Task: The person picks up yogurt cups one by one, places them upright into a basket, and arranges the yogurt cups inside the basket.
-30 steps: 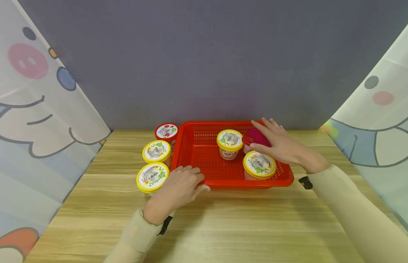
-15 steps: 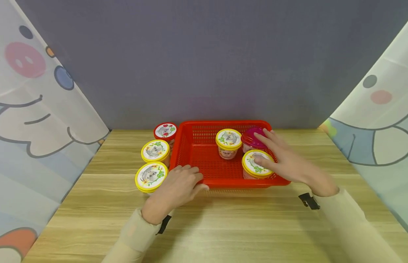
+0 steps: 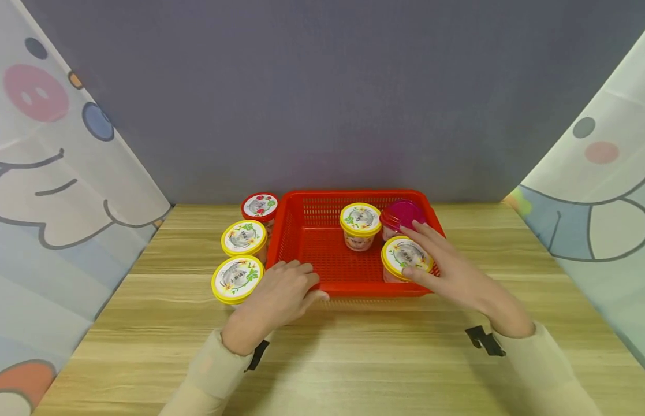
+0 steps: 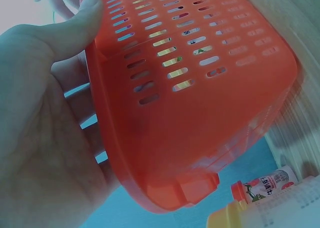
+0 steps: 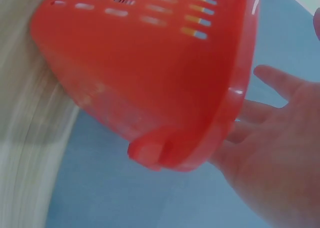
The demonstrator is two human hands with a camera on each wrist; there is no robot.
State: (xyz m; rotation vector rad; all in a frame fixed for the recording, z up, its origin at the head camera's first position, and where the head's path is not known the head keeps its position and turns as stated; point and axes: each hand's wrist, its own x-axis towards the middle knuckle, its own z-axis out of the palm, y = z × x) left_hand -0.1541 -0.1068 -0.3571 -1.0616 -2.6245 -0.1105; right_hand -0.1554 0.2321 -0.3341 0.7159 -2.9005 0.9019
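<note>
- A rectangular red plastic basket (image 3: 353, 290) with slotted walls stands on a bench (image 3: 353, 352) of pale yellowish wood with long grain lines.
- Behind the basket rises a plain grey-blue upright panel (image 3: 322, 98).
- Well to the left of the basket there is a whitish sheet with a cartoon pig snout (image 3: 78, 173); well to its right, a whitish sheet with a pink cheek spot (image 3: 603, 185).
- The left hand (image 3: 282, 293) grips the rim at the basket's near left corner, with the fingers curled over it.
- The right hand (image 3: 457, 277) is over the basket's near right corner, its fingers extended and apart, holding nothing; I cannot tell whether it touches anything.
- In the basket, towards the right, three tubs stand upright: a round tub with a magenta top (image 3: 402, 214) at the far right, a floral yellow-lidded tub (image 3: 360, 228) left of it, and a wider yellow-lidded tub (image 3: 400, 254) near the front, partly under the right hand.
- Just outside the basket's left wall is a row: a red-lidded round tub (image 3: 260, 205) farthest, then a middle yellow-lidded tub (image 3: 244, 237) and a nearest yellow-lidded tub (image 3: 237, 278).
</note>
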